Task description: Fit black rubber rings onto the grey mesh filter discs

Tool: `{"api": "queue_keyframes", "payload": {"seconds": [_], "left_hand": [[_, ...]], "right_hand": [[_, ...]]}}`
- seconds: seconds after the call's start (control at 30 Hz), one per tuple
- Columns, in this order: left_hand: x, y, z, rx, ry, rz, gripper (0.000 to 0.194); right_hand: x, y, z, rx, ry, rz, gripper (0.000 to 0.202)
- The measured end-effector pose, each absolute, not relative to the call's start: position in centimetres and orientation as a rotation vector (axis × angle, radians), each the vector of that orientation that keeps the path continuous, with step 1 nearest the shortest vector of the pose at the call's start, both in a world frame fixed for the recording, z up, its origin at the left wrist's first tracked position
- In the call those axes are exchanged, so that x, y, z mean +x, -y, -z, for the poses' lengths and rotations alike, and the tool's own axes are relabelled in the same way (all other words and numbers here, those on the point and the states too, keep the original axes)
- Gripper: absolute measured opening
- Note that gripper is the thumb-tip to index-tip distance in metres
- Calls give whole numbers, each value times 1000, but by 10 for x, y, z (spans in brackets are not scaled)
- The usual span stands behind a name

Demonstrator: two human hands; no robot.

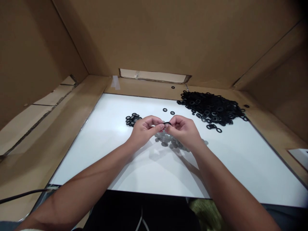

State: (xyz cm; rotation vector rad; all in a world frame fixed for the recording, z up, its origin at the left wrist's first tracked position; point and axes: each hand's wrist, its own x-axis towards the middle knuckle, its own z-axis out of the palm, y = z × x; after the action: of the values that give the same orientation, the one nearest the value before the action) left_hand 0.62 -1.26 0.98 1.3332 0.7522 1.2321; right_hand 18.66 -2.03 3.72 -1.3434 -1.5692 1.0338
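Left hand [147, 127] and right hand [183, 128] pinch one black ring [167, 123] above gray discs [165, 144]! White board [243, 166] stretches wide either side, the ring heap [213, 107] covering its far-right corner.

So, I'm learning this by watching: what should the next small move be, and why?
Perhaps tilt the black ring pinched between the left hand and right hand: it shows nearly edge-on, hiding whether its centre is filled, whereas two rings beyond have grey centres. Loose grey discs lie beneath the hands.
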Motion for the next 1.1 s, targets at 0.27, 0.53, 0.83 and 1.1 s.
{"api": "queue_keyframes", "payload": {"seconds": [0.27, 0.53, 0.83, 1.1], "left_hand": [[2, 11, -9, 1496, -799, -1204, 17], [-1, 5, -14, 1416, -762, -1031, 17], [-1, 10, -19, 1356, -755, -1036, 19], [4, 14, -14, 1528, -851, -1162, 12]], "right_hand": [[192, 22, -41, -1342, 1598, -1063, 26], [195, 21, -38, -1234, 1585, -1158, 23], [190, 23, -38, -1288, 1590, -1129, 22], [186, 25, -39, -1370, 1579, -1054, 25]]}}
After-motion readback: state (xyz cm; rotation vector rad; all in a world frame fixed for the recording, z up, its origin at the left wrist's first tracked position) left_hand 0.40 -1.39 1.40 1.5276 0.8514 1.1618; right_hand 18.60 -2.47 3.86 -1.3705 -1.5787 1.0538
